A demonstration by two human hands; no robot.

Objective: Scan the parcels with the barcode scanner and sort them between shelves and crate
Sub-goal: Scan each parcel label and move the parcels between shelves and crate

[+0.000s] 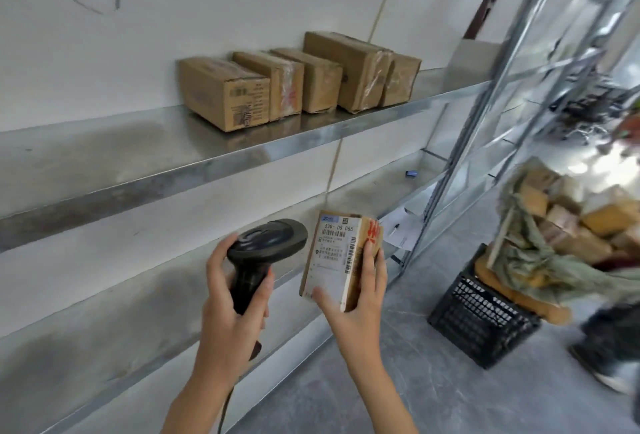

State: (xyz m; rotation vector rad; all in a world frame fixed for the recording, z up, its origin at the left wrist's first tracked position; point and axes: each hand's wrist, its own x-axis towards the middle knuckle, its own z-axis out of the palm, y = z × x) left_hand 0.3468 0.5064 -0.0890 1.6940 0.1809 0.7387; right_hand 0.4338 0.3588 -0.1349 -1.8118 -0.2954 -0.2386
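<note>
Curling my left grip [232, 298] round the smooth black plastic handle of the barcode scanner [265, 253], I aim its rounded head at the parcel [337, 257]. My right grip [360, 298] clamps that small cardboard box, white printed label facing me. Beyond, five taped brown boxes [298, 80] line the dull metal shelf [166, 163]; a black lattice crate [481, 315] sits on the floor.

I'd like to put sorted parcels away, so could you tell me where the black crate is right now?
The black crate sits on the floor at lower right of the head view, beside the foot of the metal shelving upright.
</note>
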